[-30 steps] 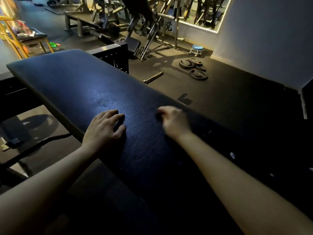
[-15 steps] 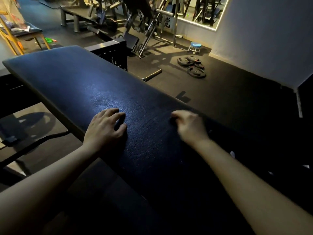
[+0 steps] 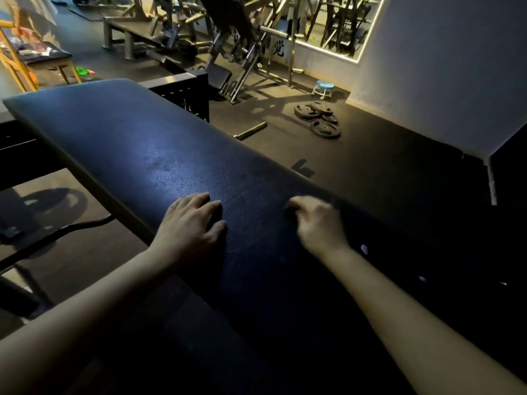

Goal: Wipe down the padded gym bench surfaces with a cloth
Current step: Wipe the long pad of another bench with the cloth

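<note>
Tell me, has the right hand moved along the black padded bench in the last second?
Yes. The right hand has slid rightward along the black padded bench, closer to the pale speck on its surface.

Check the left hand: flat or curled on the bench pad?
Flat: the left hand rests palm-down, uncurled, on the bench pad.

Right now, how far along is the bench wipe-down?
Done: nothing can be confirmed; the bench pad shows sheen with faint smudges beyond the hands. In hand: the left hand rests flat on the pad, the right hand, curled and blurred, is at its far edge; no cloth can be made out in the dim light. Left: pale specks beside the right forearm, and seemingly most of the pad.
</note>
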`<move>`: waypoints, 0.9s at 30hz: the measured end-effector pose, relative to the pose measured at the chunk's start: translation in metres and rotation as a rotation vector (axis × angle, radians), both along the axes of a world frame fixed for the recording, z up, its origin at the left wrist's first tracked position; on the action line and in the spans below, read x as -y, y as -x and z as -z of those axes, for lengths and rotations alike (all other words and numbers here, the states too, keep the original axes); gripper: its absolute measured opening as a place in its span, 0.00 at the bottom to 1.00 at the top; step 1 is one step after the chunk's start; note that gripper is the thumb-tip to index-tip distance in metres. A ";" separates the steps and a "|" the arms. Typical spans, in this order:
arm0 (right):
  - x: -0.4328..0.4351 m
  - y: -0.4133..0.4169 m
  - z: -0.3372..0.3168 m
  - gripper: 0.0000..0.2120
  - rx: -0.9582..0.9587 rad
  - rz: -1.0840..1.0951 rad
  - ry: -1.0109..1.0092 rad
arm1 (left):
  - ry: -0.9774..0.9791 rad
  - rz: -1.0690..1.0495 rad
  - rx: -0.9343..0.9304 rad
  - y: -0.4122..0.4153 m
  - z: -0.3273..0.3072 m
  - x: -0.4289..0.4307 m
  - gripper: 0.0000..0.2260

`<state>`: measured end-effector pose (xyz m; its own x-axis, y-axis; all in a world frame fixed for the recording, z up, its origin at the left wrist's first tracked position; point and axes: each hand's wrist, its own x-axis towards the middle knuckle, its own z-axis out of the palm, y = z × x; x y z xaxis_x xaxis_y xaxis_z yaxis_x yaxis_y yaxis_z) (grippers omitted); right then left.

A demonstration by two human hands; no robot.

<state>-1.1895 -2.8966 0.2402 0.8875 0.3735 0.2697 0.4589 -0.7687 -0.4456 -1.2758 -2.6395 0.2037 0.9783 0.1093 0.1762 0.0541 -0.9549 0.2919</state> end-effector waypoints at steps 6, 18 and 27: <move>0.011 0.093 0.000 0.18 0.084 -0.710 0.173 | 0.155 -0.029 -0.022 0.009 -0.003 0.000 0.38; -0.027 0.103 0.005 0.16 0.091 -0.341 0.156 | 0.043 0.023 -0.126 0.013 -0.015 0.000 0.42; 0.073 0.064 -0.005 0.15 0.042 0.083 0.130 | 0.043 0.262 -0.066 0.008 -0.029 0.028 0.25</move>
<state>-1.2536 -2.9699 0.2450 0.9058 0.3333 0.2615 0.4074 -0.8546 -0.3220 -1.2842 -2.6673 0.2330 0.9834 -0.1429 0.1119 -0.1729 -0.9256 0.3368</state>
